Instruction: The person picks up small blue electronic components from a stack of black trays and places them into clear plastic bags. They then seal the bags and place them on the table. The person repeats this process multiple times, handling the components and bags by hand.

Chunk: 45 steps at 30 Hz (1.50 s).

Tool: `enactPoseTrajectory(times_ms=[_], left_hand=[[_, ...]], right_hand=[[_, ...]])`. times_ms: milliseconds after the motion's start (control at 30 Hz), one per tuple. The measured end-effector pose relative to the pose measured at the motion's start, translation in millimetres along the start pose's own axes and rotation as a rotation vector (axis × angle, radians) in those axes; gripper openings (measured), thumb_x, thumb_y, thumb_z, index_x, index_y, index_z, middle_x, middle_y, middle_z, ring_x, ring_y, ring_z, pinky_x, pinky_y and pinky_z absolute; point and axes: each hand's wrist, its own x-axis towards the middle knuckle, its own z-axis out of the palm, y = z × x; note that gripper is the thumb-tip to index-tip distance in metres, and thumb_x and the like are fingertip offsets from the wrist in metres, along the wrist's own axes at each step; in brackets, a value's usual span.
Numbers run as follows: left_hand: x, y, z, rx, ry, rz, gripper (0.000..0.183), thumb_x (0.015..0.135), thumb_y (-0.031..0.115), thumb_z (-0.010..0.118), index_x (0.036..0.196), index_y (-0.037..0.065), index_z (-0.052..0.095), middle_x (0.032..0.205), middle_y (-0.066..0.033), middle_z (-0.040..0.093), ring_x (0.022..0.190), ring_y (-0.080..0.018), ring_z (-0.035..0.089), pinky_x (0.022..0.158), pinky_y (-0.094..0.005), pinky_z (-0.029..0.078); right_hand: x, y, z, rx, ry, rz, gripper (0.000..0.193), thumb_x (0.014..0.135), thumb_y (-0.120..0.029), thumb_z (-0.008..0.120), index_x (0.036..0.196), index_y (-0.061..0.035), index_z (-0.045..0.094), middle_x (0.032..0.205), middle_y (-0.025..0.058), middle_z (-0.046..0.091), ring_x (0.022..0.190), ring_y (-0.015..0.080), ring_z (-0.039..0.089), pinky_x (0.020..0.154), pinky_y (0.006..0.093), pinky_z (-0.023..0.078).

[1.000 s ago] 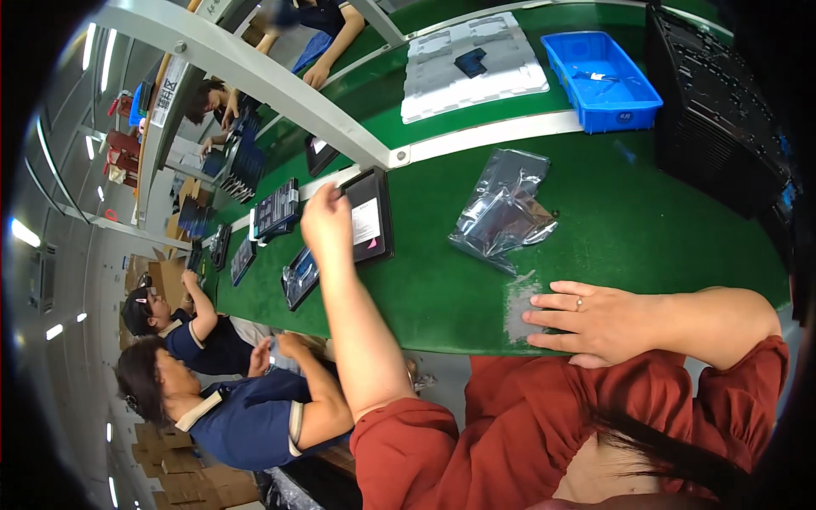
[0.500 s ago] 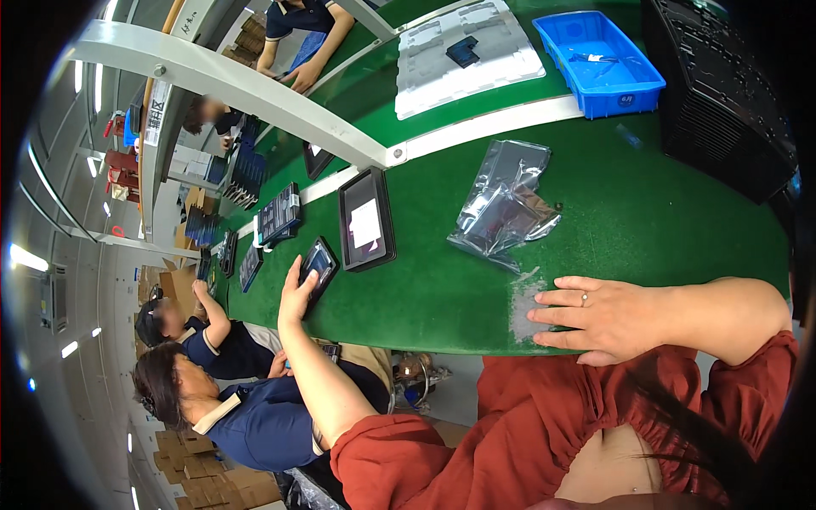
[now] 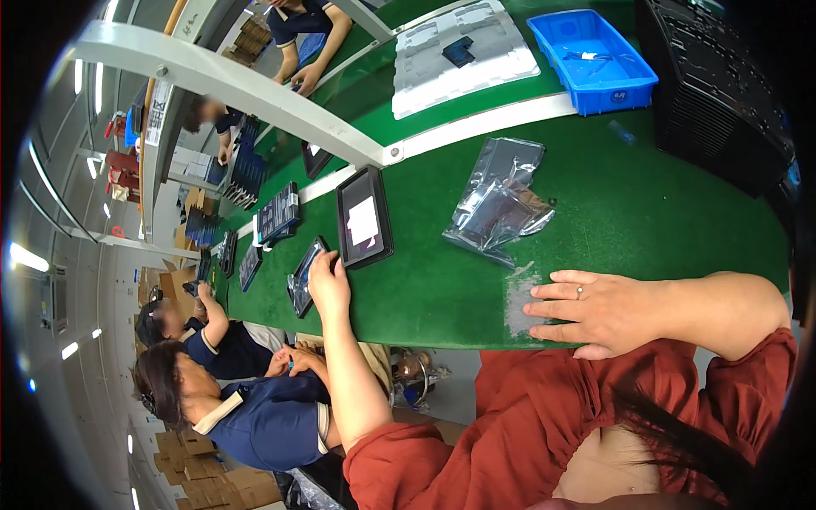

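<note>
Left of centre, I see the left hand (image 3: 329, 283) at a black tray (image 3: 304, 295), grip unclear; lower right, the right hand (image 3: 591, 314) lies fingers spread.

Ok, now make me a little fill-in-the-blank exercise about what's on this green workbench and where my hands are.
1. Your right hand rests on the green tabletop, with a ____ on one finger.
2. The dark tray by your left hand lies to the ____ of the shiny plastic bag.
3. The rectangular plastic bin toward the far side is coloured ____.

Missing words: ring; left; blue.
</note>
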Motion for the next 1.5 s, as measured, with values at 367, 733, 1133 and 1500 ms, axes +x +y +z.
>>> enactPoseTrajectory(times_ms=[367, 733, 1133, 1500], left_hand=[[-66, -88, -38, -0.622, 0.017, -0.119, 0.029, 0.067, -0.015, 0.047, 0.083, 0.001, 0.065, 0.101, -0.0115, 0.069, 0.125, -0.0316, 0.046, 0.106, -0.0444, 0.031], [-6, -1, -14, 0.25, -0.11, -0.475, 0.09, 0.071, 0.062, 0.065, 0.136, 0.004, 0.042, 0.131, -0.0228, 0.048, 0.121, -0.0384, 0.048, 0.101, -0.0448, 0.038], [26, 90, -26, -0.165, 0.032, -0.164, 0.067, 0.075, 0.042, 0.069, 0.127, 0.004, 0.053, 0.125, -0.0231, 0.053, 0.115, -0.0359, 0.051, 0.098, -0.0414, 0.039], [34, 139, -15, 0.285, -0.217, -0.262, 0.073, 0.076, 0.06, 0.059, 0.133, 0.015, 0.051, 0.136, -0.0249, 0.042, 0.122, -0.0376, 0.045, 0.1, -0.0469, 0.039]], right_hand=[[0, 2, 4, 0.001, 0.016, -0.01, 0.059, 0.082, -0.035, 0.062, 0.132, -0.0067, 0.048, 0.137, 0.0161, 0.045, 0.135, 0.0304, 0.031, 0.113, 0.0464, 0.02], [1, 3, 2, 0.008, 0.014, -0.009, 0.06, 0.081, -0.035, 0.062, 0.133, -0.007, 0.048, 0.138, 0.0156, 0.044, 0.135, 0.0303, 0.031, 0.113, 0.0465, 0.021], [-1, 3, 6, -0.009, 0.005, 0.0, 0.059, 0.081, -0.036, 0.063, 0.131, -0.0079, 0.048, 0.143, 0.0139, 0.039, 0.136, 0.0303, 0.03, 0.113, 0.0468, 0.021], [-3, 3, 7, -0.023, 0.052, -0.019, 0.059, 0.08, -0.035, 0.064, 0.129, -0.0055, 0.05, 0.141, 0.0146, 0.042, 0.134, 0.0297, 0.034, 0.112, 0.0455, 0.023]])
